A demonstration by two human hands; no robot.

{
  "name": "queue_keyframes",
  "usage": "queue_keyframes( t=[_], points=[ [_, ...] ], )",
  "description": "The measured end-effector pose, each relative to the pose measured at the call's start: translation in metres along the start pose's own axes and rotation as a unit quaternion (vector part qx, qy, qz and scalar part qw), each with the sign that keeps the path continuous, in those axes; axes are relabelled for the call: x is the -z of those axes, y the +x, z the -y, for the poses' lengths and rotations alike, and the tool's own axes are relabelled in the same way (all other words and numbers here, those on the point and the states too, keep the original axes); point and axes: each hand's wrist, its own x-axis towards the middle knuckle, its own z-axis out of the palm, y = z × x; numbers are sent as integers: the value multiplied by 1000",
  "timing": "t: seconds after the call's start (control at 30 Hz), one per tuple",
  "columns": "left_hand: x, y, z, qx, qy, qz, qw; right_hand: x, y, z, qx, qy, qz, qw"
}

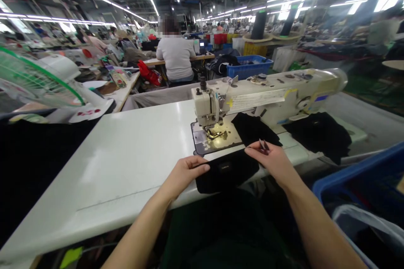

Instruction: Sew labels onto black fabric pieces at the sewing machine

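Observation:
A black fabric piece (232,176) with a small label hangs over the front edge of the white sewing table (135,143). My left hand (186,173) pinches its upper left corner between thumb and fingers. At the upper right corner, my right hand (268,157) grips the same fabric, and small thread snips (264,146) poke up out of that hand. Just beyond stands the sewing machine (208,107), its lit presser foot (213,133) above the metal plate. More black fabric (254,128) lies under the machine's arm, right of the needle.
Another black fabric pile (320,132) rests at the table's right. A blue crate (362,172) stands close by my right arm. On the left are a green-rimmed fan (41,77) and dark cloth (31,159). A person in a white shirt (176,56) sits ahead, near a blue basket (249,67).

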Motion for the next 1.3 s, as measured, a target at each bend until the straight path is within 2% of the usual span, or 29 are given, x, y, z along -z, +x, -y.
queue_keyframes(
  t=[0.1, 0.27, 0.4, 0.47, 0.53, 0.6, 0.67, 0.77, 0.83, 0.9, 1.0, 1.03, 1.13, 1.3],
  points=[
    [16, -2, 1, -2, -55, -72, 996, -7, -4, -10, -21, 0, -6, 1000],
    [27, -4, 4, 16, -141, -90, 986, -14, -6, -18, -42, -3, 30, 999],
    [35, -2, 6, 15, -135, -113, 984, -15, -10, -22, -38, -9, 62, 997],
    [43, 7, 3, 6, -63, -129, 990, -23, -15, -23, -45, -3, 82, 996],
    [54, 24, -3, -25, 71, -145, 987, -36, -23, -24, -63, 20, 112, 992],
    [63, 48, -10, -73, 227, -139, 961, -55, -33, -22, -74, 48, 133, 987],
    [68, 75, -15, -114, 339, -108, 928, -74, -43, -20, -63, 65, 125, 988],
    [63, 108, -16, -149, 392, -68, 905, -95, -56, -20, -16, 62, 112, 992],
    [55, 118, -11, -170, 401, -54, 899, -100, -63, -24, 28, 41, 120, 992],
    [48, 120, -5, -209, 430, -71, 875, -99, -68, -31, 80, 12, 129, 988],
    [42, 114, 5, -256, 493, -123, 822, -92, -70, -42, 188, -14, 138, 972],
    [41, 112, 8, -264, 509, -125, 810, -89, -69, -45, 229, -21, 135, 964],
    [41, 109, 14, -295, 523, -86, 795, -79, -66, -50, 323, -58, 120, 937],
    [44, 114, 18, -369, 542, -63, 752, -69, -58, -50, 356, -126, 108, 920]
  ],
)
